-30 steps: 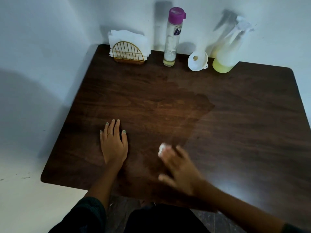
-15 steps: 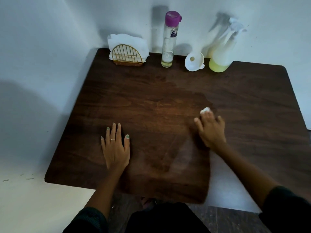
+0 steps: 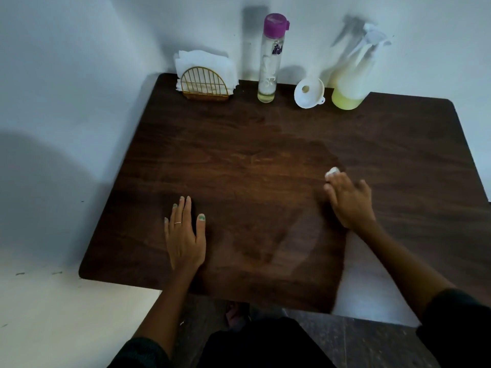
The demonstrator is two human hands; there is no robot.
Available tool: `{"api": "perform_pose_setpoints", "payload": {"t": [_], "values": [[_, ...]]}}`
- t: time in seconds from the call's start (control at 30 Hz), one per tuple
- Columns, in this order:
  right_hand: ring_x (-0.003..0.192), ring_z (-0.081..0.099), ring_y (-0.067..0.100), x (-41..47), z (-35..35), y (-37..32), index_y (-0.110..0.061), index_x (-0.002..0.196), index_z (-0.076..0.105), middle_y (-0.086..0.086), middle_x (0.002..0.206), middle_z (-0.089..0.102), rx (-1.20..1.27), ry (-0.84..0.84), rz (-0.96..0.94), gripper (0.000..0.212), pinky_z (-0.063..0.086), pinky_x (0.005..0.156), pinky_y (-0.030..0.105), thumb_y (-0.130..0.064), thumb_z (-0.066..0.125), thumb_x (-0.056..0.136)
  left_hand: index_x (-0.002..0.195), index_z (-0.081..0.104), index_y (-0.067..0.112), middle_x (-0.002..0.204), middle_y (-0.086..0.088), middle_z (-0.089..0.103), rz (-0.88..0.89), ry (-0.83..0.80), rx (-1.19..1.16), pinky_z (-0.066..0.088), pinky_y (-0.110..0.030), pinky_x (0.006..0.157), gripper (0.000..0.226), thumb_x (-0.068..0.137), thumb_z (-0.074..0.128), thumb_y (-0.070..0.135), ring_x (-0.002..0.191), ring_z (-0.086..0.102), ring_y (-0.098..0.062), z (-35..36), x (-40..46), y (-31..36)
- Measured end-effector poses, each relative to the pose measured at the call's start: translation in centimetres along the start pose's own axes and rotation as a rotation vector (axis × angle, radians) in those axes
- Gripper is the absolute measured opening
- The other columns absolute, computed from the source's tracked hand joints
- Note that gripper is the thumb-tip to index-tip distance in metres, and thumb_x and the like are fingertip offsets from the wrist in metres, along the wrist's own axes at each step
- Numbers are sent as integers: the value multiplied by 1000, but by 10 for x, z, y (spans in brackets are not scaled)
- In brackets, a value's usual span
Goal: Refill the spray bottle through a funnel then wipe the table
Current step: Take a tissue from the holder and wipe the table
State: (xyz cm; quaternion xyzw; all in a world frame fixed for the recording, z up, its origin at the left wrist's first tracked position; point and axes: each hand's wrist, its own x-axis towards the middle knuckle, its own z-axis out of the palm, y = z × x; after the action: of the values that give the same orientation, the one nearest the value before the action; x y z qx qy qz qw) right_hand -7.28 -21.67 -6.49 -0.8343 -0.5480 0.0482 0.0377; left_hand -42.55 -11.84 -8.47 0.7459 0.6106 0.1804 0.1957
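With the spray bottle (image 3: pixel 350 83) capped, part full of yellow liquid, and the funnel (image 3: pixel 308 92) lying beside it along the table's (image 3: pixel 398 144) far edge, refilling looks done; wiping is under way. The right hand (image 3: pixel 348 200) presses a small white wad (image 3: pixel 332 172) mid-table, right of centre. The left hand (image 3: pixel 186 235) lies flat, fingers straight, near the front edge.

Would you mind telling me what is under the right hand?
A white wad of tissue peeks out past the fingertips of the right hand, which presses it on the table. The rest is covered.
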Motion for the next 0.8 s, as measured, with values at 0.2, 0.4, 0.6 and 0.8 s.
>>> {"api": "perform_pose_setpoints", "payload": {"t": [0.2,0.4,0.6,0.8], "values": [[134,38,27,-23,20,-111,-8,133,48,15,141,46,180,38,15,67,14,110,46,-51,25,88,145,30,21,150,-1,36,-157,84,-349,11,-36,117,70,87,20,59,139,30,-15,-8,5,10],[134,38,24,-116,49,-204,-8,133,49,12,140,48,61,-143,-960,63,17,113,46,-52,27,94,145,31,22,150,0,37,-197,74,-393,10,-37,118,75,83,19,62,140,29,-14,-7,7,11],[130,44,17,1,23,-104,-18,130,54,6,138,52,55,1,-518,49,19,107,42,-43,34,92,145,30,21,151,-1,33,-154,33,-391,8,-34,117,75,83,22,63,142,22,-13,-8,2,6],[139,28,22,60,11,-58,-11,137,39,10,147,38,55,-64,159,63,16,110,51,-52,18,94,145,28,29,155,-2,26,-205,-29,-403,11,-39,118,77,80,21,68,143,18,-20,-10,1,2]]}}
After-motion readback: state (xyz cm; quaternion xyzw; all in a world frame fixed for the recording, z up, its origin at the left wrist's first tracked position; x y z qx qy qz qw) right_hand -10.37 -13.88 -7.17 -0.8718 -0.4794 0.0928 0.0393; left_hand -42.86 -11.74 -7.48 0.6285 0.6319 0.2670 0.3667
